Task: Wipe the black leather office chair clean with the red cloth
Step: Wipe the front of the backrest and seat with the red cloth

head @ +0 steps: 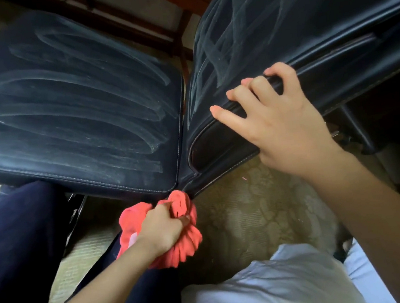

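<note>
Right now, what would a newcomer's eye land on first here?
The bright red cloth, bunched in the left hand at the seam where the two black chair cushions meet, bottom centre. Next, the pale swirling wipe streaks across both cushions. The right hand holds the right cushion's edge.

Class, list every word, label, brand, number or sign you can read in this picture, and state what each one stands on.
No readable text anywhere in this view.
The black leather chair carries only pale wipe streaks, not writing.
The red cloth gripped by the left hand shows a small pale patch near the wrist, perhaps a tag, too blurred to read.
</note>
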A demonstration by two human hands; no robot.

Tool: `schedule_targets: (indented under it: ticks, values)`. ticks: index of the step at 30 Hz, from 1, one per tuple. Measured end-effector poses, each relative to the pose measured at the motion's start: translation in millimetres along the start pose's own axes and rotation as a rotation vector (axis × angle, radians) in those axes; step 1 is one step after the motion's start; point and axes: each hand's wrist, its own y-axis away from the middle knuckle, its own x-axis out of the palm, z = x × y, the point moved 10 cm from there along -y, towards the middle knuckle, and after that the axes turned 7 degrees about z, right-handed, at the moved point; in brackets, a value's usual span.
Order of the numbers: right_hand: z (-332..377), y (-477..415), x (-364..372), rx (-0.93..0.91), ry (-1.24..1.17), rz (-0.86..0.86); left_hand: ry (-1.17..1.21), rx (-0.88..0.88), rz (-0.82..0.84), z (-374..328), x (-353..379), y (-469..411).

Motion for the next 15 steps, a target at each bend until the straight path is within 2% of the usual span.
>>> schedule_targets:
  ticks: [3, 5, 6, 8, 11, 15]
  values:
    - [0.2, 0.3, -0.9, 0.007, 0.002, 0.011, 0.32, -0.123, 0.285, 14.4, 29.4, 23.8]
    - [0.7, 0.8, -2.3, 0.008, -0.003, 0.008, 0.363, -0.137, 0.379, 20.0, 43.6, 33.7]
    - [1.0, 1.0, -3.1, 0.008, -0.007, 0.007, 0.322, -0.106, 0.342, 21.5, 43.6, 31.1]
    - [1.9, 1.4, -4.4, 0.007, -0.011, 0.005, 0.219, -0.051, 0.152, 23.5, 31.0, 16.0]
    - [4.4, 2.2, -5.9, -0.005, -0.012, -0.011, 0.062, -0.123, -0.096, 25.1, 4.7, -8.4]
    - [8.6, 1.9, -8.0, -0.031, -0.022, -0.04, -0.066, -0.263, -0.053, 28.7, 0.3, -33.2]
